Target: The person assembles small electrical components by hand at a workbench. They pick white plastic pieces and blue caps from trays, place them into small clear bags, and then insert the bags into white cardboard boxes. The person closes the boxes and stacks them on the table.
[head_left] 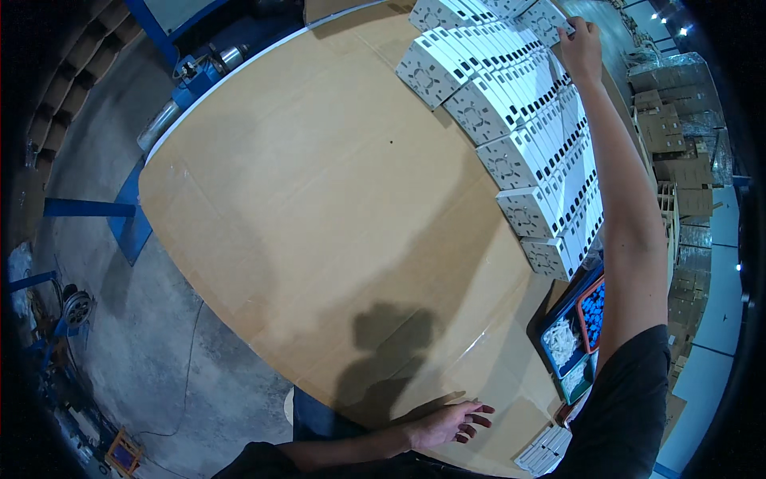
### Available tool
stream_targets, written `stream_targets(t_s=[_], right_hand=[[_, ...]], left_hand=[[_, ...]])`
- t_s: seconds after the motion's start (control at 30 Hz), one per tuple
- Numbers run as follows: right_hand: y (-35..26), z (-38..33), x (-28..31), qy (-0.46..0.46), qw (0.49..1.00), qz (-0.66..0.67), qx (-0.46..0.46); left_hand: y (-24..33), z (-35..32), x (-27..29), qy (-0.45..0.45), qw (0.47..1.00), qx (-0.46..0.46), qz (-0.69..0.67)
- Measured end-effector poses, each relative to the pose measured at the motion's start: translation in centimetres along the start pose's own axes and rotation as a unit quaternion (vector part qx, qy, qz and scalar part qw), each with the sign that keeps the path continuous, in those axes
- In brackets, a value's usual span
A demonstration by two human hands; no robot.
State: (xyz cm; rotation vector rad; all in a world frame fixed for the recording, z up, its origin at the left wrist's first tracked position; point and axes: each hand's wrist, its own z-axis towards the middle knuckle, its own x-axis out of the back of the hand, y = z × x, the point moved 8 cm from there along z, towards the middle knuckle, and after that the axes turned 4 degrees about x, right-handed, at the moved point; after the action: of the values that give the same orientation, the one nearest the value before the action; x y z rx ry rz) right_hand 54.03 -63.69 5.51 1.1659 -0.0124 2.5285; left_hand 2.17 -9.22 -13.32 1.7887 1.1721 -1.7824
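Note:
My right hand (pixel 582 49) is stretched to the far right of the table, its fingers closed on the corner of a white perforated piece (pixel 546 21) at the far end of the stacks. Beside it run several rows of white box-shaped pieces (pixel 481 104), packed side by side, with holes in their end faces and dark slots along their edges. Low over the table's near edge, my left hand (pixel 448 423) holds nothing, its fingers loosely apart. The wide table is covered with brown cardboard (pixel 319 199).
Right of the table's middle, a blue tray (pixel 568 367) holds small white parts, next to a red bin of blue parts (pixel 591 313). A small stack of white strips (pixel 544 449) lies at the near right. Blue machinery (pixel 187 84) adjoins the far left edge. Cardboard boxes (pixel 682 176) stand beyond.

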Motion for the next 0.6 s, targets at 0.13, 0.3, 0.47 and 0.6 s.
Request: stream_targets(t_s=[0.13, 0.3, 0.47, 0.6], right_hand=[[-0.7, 0.2, -0.2, 0.001, 1.0, -0.001, 0.005], [-2.8, -1.4, 2.0, 0.017, 0.998, 0.059, -0.025], [-8.3, -6.5, 8.7, 0.081, 0.986, 0.147, -0.026], [-14.1, -15.4, 19.6, 0.062, 0.981, 0.177, -0.043]], left_hand=[[-0.1, 0.4, 0.4, 0.002, 1.0, 0.009, 0.016], [0.1, 0.1, 0.2, -0.029, 0.999, 0.0, 0.015], [0.5, -0.2, -0.3, -0.04, 0.999, 0.002, 0.013], [0.2, 0.7, 0.5, -0.062, 0.998, 0.002, -0.002]])
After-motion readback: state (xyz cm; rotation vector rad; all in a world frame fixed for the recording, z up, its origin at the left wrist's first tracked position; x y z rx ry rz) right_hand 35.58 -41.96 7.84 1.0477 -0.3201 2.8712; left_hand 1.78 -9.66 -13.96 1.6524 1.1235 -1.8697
